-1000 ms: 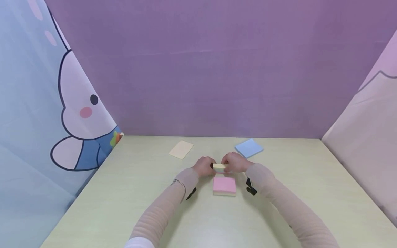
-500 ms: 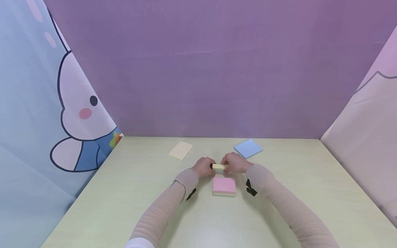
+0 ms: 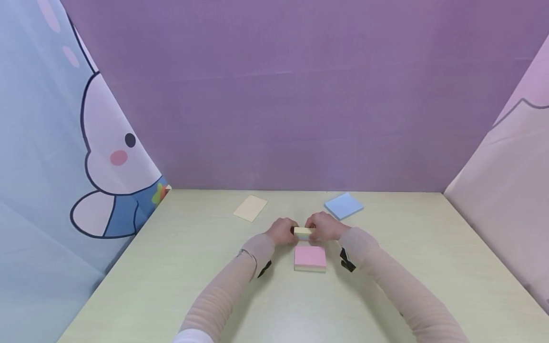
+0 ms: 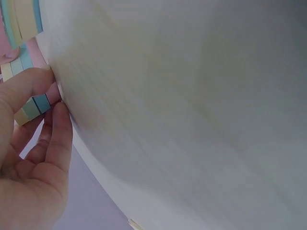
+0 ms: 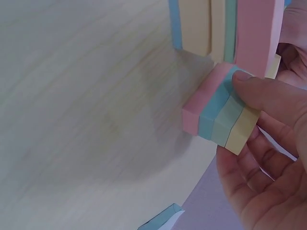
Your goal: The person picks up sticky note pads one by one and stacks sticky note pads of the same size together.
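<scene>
Between both hands is a stack of sticky notes (image 3: 303, 232), yellow on top, with green, blue and pink layers shown in the right wrist view (image 5: 216, 110). My left hand (image 3: 282, 231) pinches its left end between thumb and fingers; in the left wrist view the left hand (image 4: 33, 143) partly hides the layers. At the other end, my right hand (image 3: 325, 226) grips the stack with the thumb on its near side and fingers behind. Just nearer to me lies a second sticky note stack (image 3: 310, 257), pink on top, apart from both hands.
Behind the left hand, a flat cream sticky note pad (image 3: 250, 208) lies on the pale wooden table (image 3: 193, 267). A blue sticky note pad (image 3: 344, 206) lies beyond the right hand. A purple cloth (image 3: 274, 105) rises along the table's back edge.
</scene>
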A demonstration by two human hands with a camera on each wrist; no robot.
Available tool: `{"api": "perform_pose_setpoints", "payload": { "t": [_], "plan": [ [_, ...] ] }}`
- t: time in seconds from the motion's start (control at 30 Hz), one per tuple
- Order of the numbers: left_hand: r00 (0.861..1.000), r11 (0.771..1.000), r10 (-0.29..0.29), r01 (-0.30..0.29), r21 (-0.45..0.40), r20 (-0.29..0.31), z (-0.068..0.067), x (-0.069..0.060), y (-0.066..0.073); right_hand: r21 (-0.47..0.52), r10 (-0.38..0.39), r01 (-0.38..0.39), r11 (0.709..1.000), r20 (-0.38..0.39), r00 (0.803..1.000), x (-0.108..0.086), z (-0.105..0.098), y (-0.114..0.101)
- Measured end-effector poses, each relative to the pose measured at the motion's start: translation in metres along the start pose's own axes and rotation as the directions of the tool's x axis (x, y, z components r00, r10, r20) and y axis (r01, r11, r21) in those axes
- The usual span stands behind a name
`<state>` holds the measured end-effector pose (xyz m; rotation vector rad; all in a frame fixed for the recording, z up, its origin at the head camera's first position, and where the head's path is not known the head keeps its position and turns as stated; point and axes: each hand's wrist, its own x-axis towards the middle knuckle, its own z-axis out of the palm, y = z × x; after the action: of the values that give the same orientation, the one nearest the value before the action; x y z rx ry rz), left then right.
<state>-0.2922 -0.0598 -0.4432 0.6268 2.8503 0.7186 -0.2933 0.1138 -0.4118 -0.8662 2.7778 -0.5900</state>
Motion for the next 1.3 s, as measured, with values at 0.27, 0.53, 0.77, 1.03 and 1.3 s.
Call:
{"api": "perform_pose_setpoints", "payload": {
  "t": [0.27, 0.53, 0.77, 1.03, 1.3],
  "plan": [
    [1.000, 0.999, 0.014, -0.013, -0.034, 0.018, -0.002, -0.001, 0.000, -0.026, 0.021, -0.022, 0.999, -0.008, 1.000, -0.005, 0.000, 0.004],
    [0.998, 0.998, 0.024, -0.020, -0.056, 0.064, -0.004, -0.006, -0.003, -0.042, 0.017, -0.018, 0.999, -0.021, 1.000, -0.014, -0.001, 0.012],
    [0.995, 0.997, 0.000, 0.008, -0.077, 0.103, -0.015, -0.015, -0.012, 0.026, 0.058, -0.058, 0.998, 0.017, 0.998, -0.026, -0.008, 0.022],
    [0.990, 0.995, -0.016, 0.030, -0.099, 0.138, -0.043, -0.035, -0.008, 0.056, 0.073, -0.072, 0.996, -0.016, 0.997, -0.056, -0.019, 0.045],
    [0.991, 0.998, -0.033, 0.039, -0.050, 0.127, -0.057, -0.077, 0.004, 0.183, 0.113, -0.069, 0.981, -0.240, 0.964, -0.082, -0.029, 0.075]
  ]
}}
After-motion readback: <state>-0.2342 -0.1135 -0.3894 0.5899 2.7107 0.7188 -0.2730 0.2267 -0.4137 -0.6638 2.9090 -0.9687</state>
